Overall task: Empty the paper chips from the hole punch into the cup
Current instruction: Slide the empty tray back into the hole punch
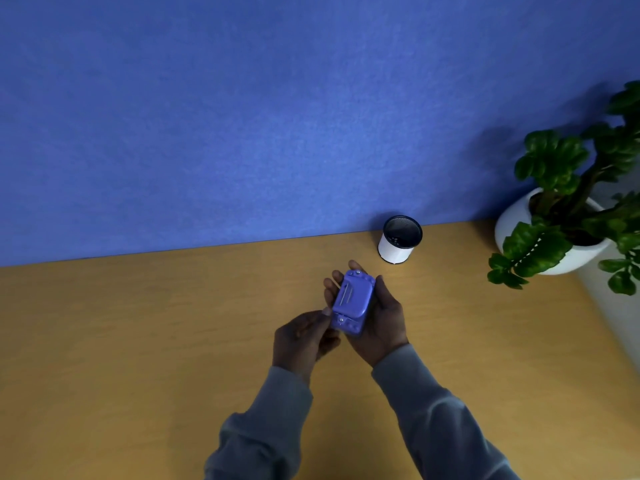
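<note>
A small blue hole punch (353, 301) is held above the middle of the wooden desk, turned so its underside faces the camera. My right hand (382, 320) cradles it from the right and from behind, fingertips showing past its far end. My left hand (304, 336) touches the punch's near left corner with thumb and fingertips. The cup (400, 240), white outside and dark inside, stands upright at the back of the desk, beyond and right of the punch, apart from both hands. Whether chips lie in the cup is hard to tell.
A blue partition wall (242, 116) rises along the desk's far edge. A white pot with a leafy green plant (568, 216) stands at the right, near the desk's right edge. The wooden desk (138, 341) stretches left and toward me.
</note>
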The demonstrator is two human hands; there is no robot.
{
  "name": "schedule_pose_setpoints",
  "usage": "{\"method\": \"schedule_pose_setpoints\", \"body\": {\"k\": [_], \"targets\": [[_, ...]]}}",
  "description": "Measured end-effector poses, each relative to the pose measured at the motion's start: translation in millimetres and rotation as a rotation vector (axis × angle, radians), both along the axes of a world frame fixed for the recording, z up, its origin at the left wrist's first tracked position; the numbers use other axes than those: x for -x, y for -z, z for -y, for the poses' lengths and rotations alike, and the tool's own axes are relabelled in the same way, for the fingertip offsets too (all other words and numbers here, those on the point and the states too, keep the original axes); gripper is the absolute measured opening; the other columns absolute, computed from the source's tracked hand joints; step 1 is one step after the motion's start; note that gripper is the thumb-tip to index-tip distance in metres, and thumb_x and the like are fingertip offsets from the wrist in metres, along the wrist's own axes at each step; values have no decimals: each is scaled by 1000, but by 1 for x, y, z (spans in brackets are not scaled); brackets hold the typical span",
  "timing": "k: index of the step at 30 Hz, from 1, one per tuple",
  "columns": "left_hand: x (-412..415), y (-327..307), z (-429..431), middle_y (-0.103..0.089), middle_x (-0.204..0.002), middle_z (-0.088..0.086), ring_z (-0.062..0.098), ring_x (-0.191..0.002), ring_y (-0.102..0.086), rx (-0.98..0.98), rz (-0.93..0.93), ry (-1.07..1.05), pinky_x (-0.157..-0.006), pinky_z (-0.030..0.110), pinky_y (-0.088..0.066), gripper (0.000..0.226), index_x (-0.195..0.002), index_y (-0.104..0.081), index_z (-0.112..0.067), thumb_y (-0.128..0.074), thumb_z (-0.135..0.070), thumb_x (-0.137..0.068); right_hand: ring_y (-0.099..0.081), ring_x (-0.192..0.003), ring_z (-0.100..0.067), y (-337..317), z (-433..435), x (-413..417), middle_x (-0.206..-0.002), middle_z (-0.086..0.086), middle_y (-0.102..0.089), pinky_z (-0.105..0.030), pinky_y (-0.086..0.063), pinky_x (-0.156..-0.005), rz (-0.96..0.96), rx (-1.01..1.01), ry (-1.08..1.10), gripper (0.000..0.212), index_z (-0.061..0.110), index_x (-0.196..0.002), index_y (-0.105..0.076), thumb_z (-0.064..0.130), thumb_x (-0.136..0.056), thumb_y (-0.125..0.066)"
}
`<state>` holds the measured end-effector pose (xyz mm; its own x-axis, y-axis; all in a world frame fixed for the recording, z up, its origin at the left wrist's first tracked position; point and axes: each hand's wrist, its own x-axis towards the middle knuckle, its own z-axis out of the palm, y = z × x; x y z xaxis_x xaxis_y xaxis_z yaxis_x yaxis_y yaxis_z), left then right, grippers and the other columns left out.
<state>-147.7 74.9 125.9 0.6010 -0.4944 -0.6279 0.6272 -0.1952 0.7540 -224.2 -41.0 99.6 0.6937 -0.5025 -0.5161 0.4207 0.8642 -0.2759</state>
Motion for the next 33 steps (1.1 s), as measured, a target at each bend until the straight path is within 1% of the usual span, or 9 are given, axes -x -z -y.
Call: {"method": "schedule_pose_setpoints", "body": {"k": [3,5,9,15,20,23,26,29,33], "targets": [[7,-2,-3,-76,-75,14,20,-65,-73,76,-120,-85,-62,29,-60,8,-76,-80,-5,-76,-7,-83,-63,-117,-36,-3,-3,-3,-123,-18,-68,-45,-45,-105,-10,-21,38,53,11,-125,-66,49,-106,-35],[8,-2,-3,-77,-76,15,21,-66,-73,91,-135,-113,-62,29,-61,6,-77,-79,-3,-76,-5,-83,-62,-117,-36,-4,-6,-5,-120,-17,-70,-45,-45,-106,-11,-24,54,54,11,-125,-64,52,-104,-36],[9,-2,-5,-77,-78,15,21,-68,-73,110,-76,-105,-63,28,-61,5,-80,-78,-2,-75,-4,-83,-68,-112,-33,-7,-8,-5,-115,-15,-74,-44,-46,-106,-20,-10,33,53,12,-125,-65,53,-103,-40],[0,1,-8,-77,-73,10,17,-65,-72,122,38,-80,-62,27,-60,20,-72,-81,-10,-71,0,-86,-57,-131,-31,-14,-10,3,-125,-16,-72,-44,-42,-111,-18,15,-12,49,8,-134,-59,43,-106,-39],[-2,2,-6,-80,-83,12,20,-74,-76,123,-33,-165,-63,26,-60,13,-75,-82,-9,-74,-6,-85,-71,-114,-31,-20,-12,9,-129,-20,-69,-47,-55,-101,-33,36,20,44,-1,-135,-56,28,-107,-40],[3,2,-6,-79,-89,15,23,-80,-77,132,-117,-179,-64,28,-60,15,-82,-80,-4,-77,-18,-84,-66,-119,-32,-23,-13,10,-130,-21,-66,-47,-54,-98,-38,39,59,41,-5,-135,-53,22,-109,-35],[6,3,-5,-79,-88,16,25,-80,-77,135,-89,-176,-63,29,-60,19,-82,-80,-2,-77,-21,-84,-62,-123,-33,-23,-15,13,-130,-21,-66,-48,-52,-99,-49,44,72,40,-6,-136,-52,19,-109,-35],[3,4,-4,-79,-84,16,25,-76,-77,115,-52,-192,-60,30,-61,19,-79,-78,0,-78,-19,-81,-63,-125,-34,-24,-16,18,-131,-22,-68,-49,-52,-102,-41,27,60,39,-4,-137,-53,17,-107,-42],[-2,5,-5,-79,-81,15,24,-74,-76,139,-44,-127,-62,31,-60,26,-76,-80,-3,-84,-28,-67,-64,-126,-33,-28,-15,22,-134,-21,-67,-49,-51,-103,-40,41,38,46,-3,-137,-55,19,-97,-53]]}}
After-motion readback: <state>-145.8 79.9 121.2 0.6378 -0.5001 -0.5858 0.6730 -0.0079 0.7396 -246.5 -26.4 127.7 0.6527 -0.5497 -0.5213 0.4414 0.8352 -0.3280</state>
